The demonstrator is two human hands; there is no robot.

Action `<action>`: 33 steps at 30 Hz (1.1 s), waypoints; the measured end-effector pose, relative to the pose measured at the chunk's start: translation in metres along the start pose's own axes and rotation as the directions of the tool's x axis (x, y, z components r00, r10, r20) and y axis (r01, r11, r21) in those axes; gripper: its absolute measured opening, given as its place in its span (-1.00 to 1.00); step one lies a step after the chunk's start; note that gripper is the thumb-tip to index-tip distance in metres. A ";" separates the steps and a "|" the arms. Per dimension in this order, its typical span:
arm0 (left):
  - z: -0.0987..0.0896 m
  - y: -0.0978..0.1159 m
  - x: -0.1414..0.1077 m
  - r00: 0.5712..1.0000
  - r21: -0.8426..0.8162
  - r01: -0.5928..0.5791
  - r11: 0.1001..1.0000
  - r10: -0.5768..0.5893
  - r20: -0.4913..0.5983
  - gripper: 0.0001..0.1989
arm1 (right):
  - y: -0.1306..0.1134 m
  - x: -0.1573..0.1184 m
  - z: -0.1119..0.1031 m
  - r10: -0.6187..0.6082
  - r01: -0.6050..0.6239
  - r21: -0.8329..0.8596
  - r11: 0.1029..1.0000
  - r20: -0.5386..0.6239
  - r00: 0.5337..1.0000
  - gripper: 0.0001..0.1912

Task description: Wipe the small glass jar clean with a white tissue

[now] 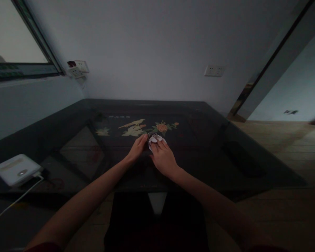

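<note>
Over the middle of a dark glossy table (199,140), both hands meet at a small dark object (153,134). My left hand (138,147) has its fingers closed on the left side of that object, which is too dim to name. A crumpled white tissue (155,139) lies against the object's near side, and my right hand (162,155) presses it there with bent fingers. Much of the dark object is hidden behind the tissue and the fingers.
A white box-shaped device (18,169) with a white cable sits at the table's left. Toward the right lies a dark flat object (243,159). Flowers and birds decorate the tabletop. Behind it, the wall carries sockets (214,71); a window is at upper left.
</note>
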State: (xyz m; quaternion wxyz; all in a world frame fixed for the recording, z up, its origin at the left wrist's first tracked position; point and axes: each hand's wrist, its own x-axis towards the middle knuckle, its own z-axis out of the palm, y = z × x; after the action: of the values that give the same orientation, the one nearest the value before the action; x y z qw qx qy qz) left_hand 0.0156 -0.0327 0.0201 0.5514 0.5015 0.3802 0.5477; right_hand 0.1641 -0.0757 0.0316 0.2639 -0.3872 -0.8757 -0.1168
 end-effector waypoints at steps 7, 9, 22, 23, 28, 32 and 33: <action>-0.001 -0.002 0.003 0.999 -0.029 -0.042 0.999 0.042 0.003 -0.65 | 0.008 0.001 -0.004 -0.092 0.090 0.040 0.995 0.050 0.995 -0.59; 0.001 -0.003 0.004 0.999 -0.044 -0.052 0.998 0.053 0.008 -0.65 | 0.010 0.001 -0.001 -0.046 0.046 0.002 0.999 0.043 0.998 -0.57; 0.009 -0.004 -0.001 0.999 -0.202 -0.007 0.979 0.017 0.048 -0.57 | -0.001 0.009 0.003 0.038 -0.039 0.060 0.997 0.023 0.999 -0.51; 0.011 -0.003 -0.002 0.999 -0.220 0.002 0.976 0.009 0.047 -0.59 | 0.000 0.009 0.003 0.043 -0.044 0.029 0.999 0.015 0.999 -0.54; 0.018 0.005 -0.007 1.000 -0.258 -0.008 0.966 0.004 -0.014 -0.71 | -0.005 0.014 0.000 0.094 -0.096 -0.067 0.993 -0.026 0.995 -0.58; 0.016 0.007 -0.008 0.999 -0.285 -0.034 0.958 0.024 -0.039 -0.70 | -0.010 0.019 -0.001 0.132 -0.134 -0.049 0.990 -0.047 0.990 -0.57; 0.015 0.006 -0.008 0.999 -0.298 -0.034 0.954 0.022 -0.045 -0.70 | -0.009 0.020 -0.001 0.114 -0.116 -0.038 0.992 -0.055 0.992 -0.57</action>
State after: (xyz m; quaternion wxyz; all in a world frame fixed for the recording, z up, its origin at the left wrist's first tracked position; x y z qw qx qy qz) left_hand 0.0279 -0.0430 0.0283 0.6051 0.4064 0.2971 0.6168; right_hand 0.1464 -0.0698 0.0433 0.2853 -0.4393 -0.8419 -0.1297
